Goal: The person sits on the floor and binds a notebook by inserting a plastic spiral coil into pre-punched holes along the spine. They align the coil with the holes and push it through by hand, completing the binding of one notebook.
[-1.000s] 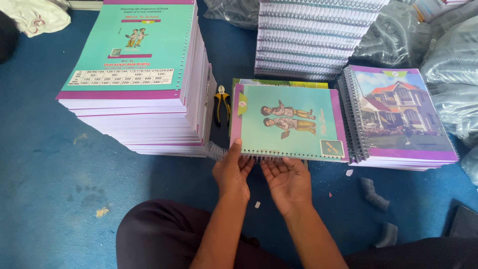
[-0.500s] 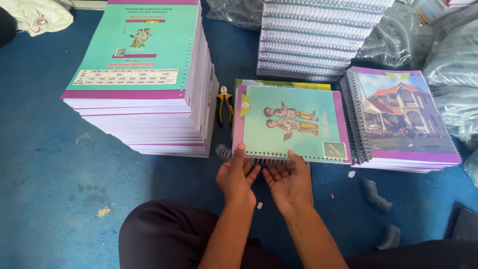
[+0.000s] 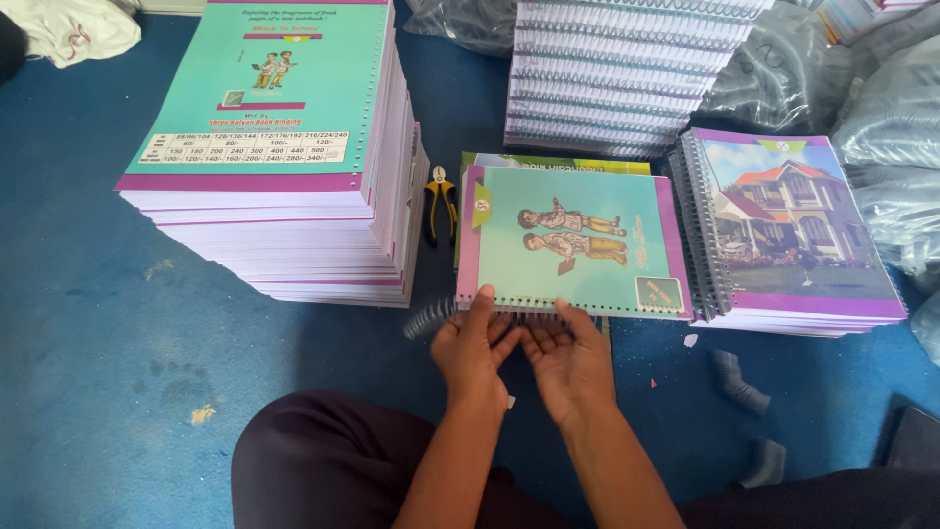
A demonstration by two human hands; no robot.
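Observation:
A teal and purple notebook with two cartoon children on its cover lies on the blue floor in front of me, its punched edge nearest me. A dark spiral coil runs along that edge and sticks out to the left. My left hand pinches the coil at the notebook's near edge, thumb on the cover. My right hand rests beside it with fingers curled on the coil under the same edge.
A tall stack of unbound notebooks stands at the left. Yellow-handled pliers lie between it and the notebook. Bound notebooks with a house cover sit at the right, another spiral-bound stack behind. Coil offcuts lie on the floor.
Both hands have stayed at the notebook's near edge, fingers shifting along the coil. The coil end now sticks out further at the left.

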